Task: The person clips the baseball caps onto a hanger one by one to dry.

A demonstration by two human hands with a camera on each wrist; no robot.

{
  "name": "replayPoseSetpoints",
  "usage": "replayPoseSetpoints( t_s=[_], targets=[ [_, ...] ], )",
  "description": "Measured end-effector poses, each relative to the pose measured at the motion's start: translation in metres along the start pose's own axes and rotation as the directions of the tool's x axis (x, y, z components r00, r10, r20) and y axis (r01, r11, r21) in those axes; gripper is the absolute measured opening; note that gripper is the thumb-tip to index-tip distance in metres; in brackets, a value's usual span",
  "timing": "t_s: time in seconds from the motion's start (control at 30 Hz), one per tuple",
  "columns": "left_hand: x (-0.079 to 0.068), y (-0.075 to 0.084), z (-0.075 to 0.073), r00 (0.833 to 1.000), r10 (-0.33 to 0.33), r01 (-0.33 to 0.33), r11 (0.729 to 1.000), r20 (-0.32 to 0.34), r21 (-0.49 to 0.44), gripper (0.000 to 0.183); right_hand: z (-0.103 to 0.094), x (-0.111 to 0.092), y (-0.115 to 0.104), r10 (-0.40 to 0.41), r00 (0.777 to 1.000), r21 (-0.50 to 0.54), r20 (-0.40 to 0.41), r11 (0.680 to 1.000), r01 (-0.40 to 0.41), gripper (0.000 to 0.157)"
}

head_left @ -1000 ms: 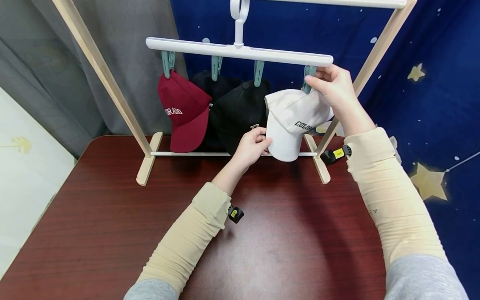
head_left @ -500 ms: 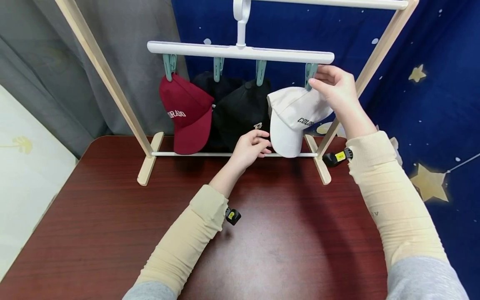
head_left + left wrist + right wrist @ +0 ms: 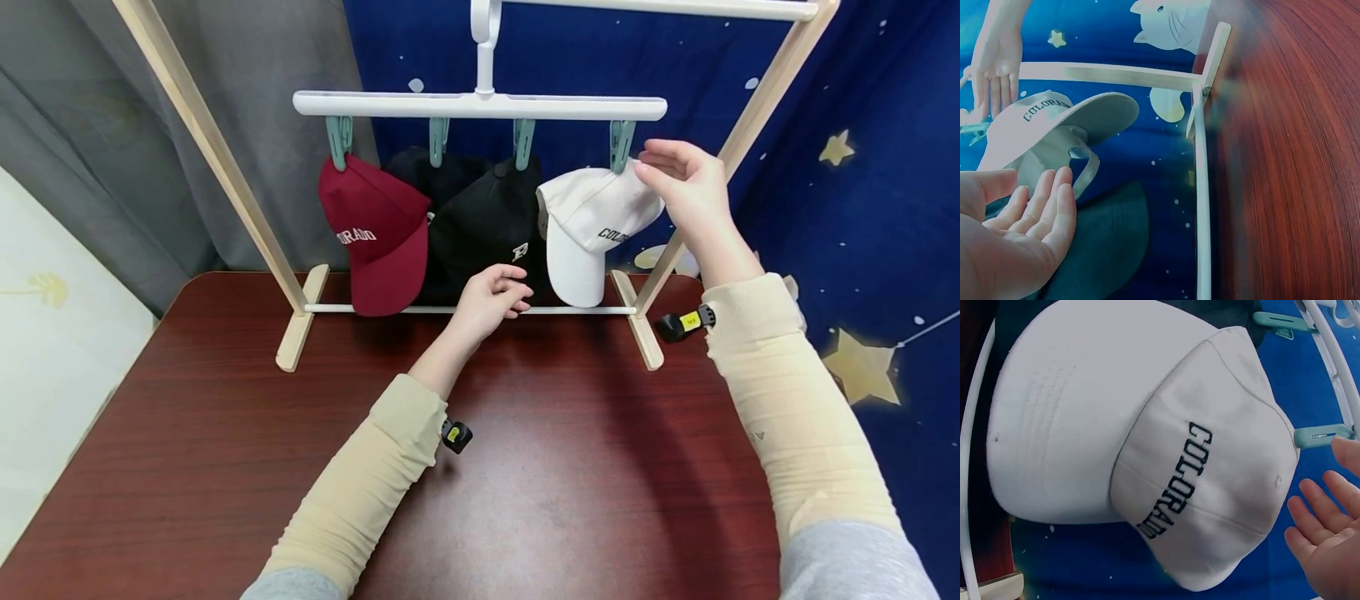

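Observation:
A white baseball cap (image 3: pixel 600 212) lettered in black hangs from the rightmost green clip (image 3: pixel 621 146) of a white hanger (image 3: pixel 420 105). My right hand (image 3: pixel 693 187) is just right of that clip, fingers loosely bent and holding nothing; the right wrist view shows the clip on the cap's crown beside the thumb. In front of a black cap (image 3: pixel 483 221), my left hand (image 3: pixel 487 304) hovers with relaxed fingers, left of the white brim. The left wrist view shows its palm (image 3: pixel 1016 250) with nothing in it. A dark red cap (image 3: pixel 375 237) hangs from the leftmost clip.
Another black cap (image 3: pixel 431 171) hangs behind, partly hidden. The hanger hooks over a wooden rack, whose right post (image 3: pixel 772 75) stands close to my right arm. A white lower bar (image 3: pixel 330 308) crosses above the reddish-brown table (image 3: pixel 225 467). Curtains (image 3: pixel 862 250) are behind.
My right hand has let go of the rightmost clip and drawn right. My left hand has released the white brim and moved slightly left. The hanger's right end has risen, levelling it.

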State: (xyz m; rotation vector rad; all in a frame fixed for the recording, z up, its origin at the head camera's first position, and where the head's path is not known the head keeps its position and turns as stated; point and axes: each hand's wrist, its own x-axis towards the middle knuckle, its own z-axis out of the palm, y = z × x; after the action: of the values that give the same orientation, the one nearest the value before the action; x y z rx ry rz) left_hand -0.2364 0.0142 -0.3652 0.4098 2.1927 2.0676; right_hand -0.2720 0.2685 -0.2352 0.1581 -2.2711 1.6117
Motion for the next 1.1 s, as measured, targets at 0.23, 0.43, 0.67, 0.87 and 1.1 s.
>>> replayPoseSetpoints(
  t_s=[0.23, 0.43, 0.67, 0.87, 1.1],
  targets=[
    [-0.004, -0.003, -0.009, 1.000, -0.016, 0.016, 0.999, -0.019, 0.031, 0.024, -0.005, -0.005, 0.014, -0.025, 0.999, 0.017, -0.043, 1.000, 0.026, 0.034],
    [-0.010, -0.008, -0.015, 1.000, -0.019, 0.020, 0.999, -0.016, 0.050, 0.025, -0.009, -0.015, 0.024, -0.011, 0.998, -0.005, -0.068, 1.000, 0.011, 0.034],
    [-0.015, -0.016, -0.023, 1.000, -0.014, 0.015, 0.998, -0.018, 0.061, 0.024, -0.015, -0.025, 0.037, -0.004, 0.994, -0.025, -0.111, 1.000, 0.001, 0.031],
    [-0.023, -0.023, -0.030, 0.999, -0.009, 0.011, 0.998, -0.035, 0.067, 0.023, -0.021, -0.031, 0.049, -0.038, 0.987, -0.017, -0.153, 0.999, 0.036, 0.028],
    [-0.033, -0.031, -0.042, 0.998, -0.016, 0.021, 0.996, -0.066, 0.083, 0.023, -0.030, -0.037, 0.063, -0.041, 0.983, 0.044, -0.178, 0.998, 0.049, 0.024]
  ],
)
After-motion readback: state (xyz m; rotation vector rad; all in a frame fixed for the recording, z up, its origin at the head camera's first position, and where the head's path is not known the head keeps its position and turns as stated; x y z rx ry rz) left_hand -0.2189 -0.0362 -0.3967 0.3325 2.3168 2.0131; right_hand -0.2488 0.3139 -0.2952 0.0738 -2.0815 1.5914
